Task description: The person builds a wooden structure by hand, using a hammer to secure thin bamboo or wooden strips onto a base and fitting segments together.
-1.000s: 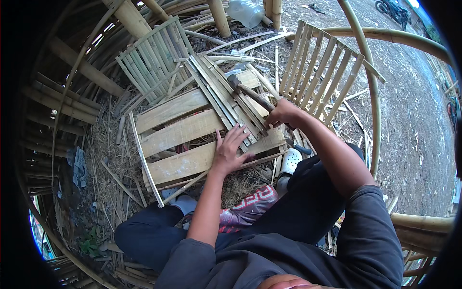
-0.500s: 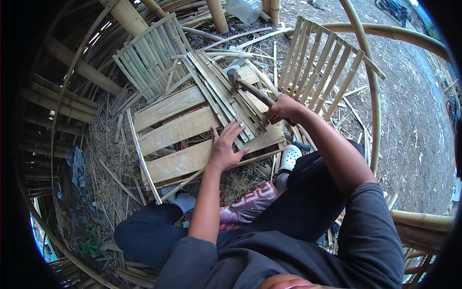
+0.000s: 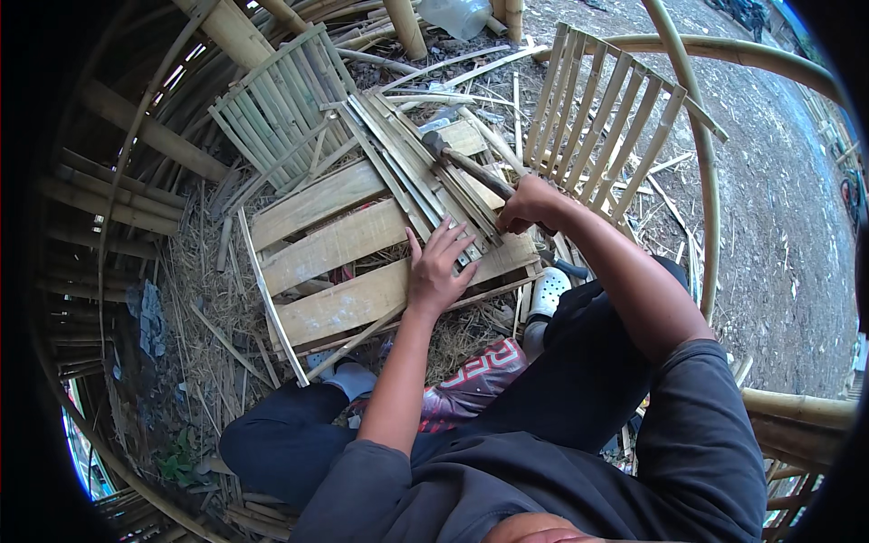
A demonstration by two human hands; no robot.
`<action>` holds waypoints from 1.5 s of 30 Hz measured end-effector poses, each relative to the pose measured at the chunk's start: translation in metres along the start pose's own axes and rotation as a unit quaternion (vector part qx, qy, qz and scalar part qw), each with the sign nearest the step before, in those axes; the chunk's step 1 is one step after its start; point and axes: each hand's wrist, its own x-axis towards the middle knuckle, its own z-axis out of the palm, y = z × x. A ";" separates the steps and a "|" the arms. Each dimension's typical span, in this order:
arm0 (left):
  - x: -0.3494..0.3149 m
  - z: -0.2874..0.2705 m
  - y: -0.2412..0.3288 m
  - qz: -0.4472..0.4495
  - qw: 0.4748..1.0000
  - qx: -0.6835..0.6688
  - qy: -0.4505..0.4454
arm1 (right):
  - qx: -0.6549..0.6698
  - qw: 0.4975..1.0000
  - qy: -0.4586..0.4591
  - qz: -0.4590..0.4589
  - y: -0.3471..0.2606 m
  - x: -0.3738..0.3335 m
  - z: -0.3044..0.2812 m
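My right hand [image 3: 532, 204] is closed round the wooden handle of a hammer [image 3: 471, 166]. Its dark head points away from me, over the right part of a low slatted wooden table [image 3: 348, 296]. Across that table lies a bundle of thin bamboo strips [image 3: 425, 172], running from far left to near right. My left hand [image 3: 441, 267] rests with fingers spread at the near end of the strips, its fingertips touching them. Nothing shows gripped in it.
A slatted bamboo panel [image 3: 288, 104] leans at the far left, and another [image 3: 605, 113] stands at the far right. Bamboo poles [image 3: 706, 163] frame the spot. Straw and scraps litter the ground. A translucent plastic container [image 3: 455, 16] lies at the back. My white clog [image 3: 549, 291] is beside the table.
My left hand has shifted slightly to the right along the near end of the strips. My right hand and the hammer have barely moved.
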 end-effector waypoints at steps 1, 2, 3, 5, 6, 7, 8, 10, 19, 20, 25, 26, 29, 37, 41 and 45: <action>0.000 0.001 0.000 0.006 1.000 0.010 0.002 | 0.001 1.000 0.001 0.002 0.003 0.001 -0.001; -0.001 0.002 0.001 0.011 1.000 0.020 0.004 | 0.030 1.000 -0.009 0.003 0.006 0.003 -0.001; -0.001 0.004 0.001 0.012 1.000 0.018 0.003 | 0.058 0.998 -0.019 0.003 0.008 0.005 -0.002; 0.000 0.001 0.005 0.004 1.000 0.018 0.004 | 0.043 0.999 -0.018 0.010 0.006 0.004 -0.004; 0.000 0.002 0.004 0.004 1.000 0.019 0.003 | 0.027 0.999 -0.017 0.017 0.005 0.003 -0.004; 0.001 0.003 0.004 0.005 1.000 0.004 0.009 | 0.027 0.999 -0.016 0.018 0.005 0.004 -0.005; 0.002 0.004 0.003 0.006 1.000 -0.010 0.014 | 0.034 0.999 -0.011 -0.001 0.006 0.004 -0.005; 0.004 0.006 0.000 0.006 1.000 -0.023 0.019 | 0.040 0.999 -0.006 -0.019 0.007 0.005 -0.005; 0.022 0.008 0.001 -0.013 1.000 -0.007 0.026 | -0.020 0.997 0.063 -0.026 0.011 0.025 -0.003; 0.025 0.006 0.003 -0.016 1.000 -0.012 0.019 | -0.019 0.998 0.063 -0.025 0.014 0.028 -0.004; 0.044 -0.007 -0.004 0.000 0.999 -0.028 0.020 | -0.042 0.998 0.055 0.005 0.012 0.032 -0.002; 0.052 -0.006 -0.008 0.016 0.999 -0.029 0.015 | -0.043 0.998 0.055 0.007 0.013 0.033 -0.002; 0.080 -0.007 -0.017 0.065 0.996 -0.060 0.001 | -0.032 0.998 0.049 0.006 0.018 0.038 -0.004; 0.103 -0.005 -0.046 0.149 0.987 -0.053 -0.013 | -0.132 0.987 0.090 0.002 0.014 0.033 0.001; 0.106 -0.007 -0.046 0.172 0.983 -0.070 -0.008 | -0.256 0.957 0.127 -0.044 0.013 0.029 0.001; 0.107 0.000 -0.043 0.136 0.986 -0.095 0.014 | -0.201 0.972 0.113 -0.041 0.022 0.032 0.000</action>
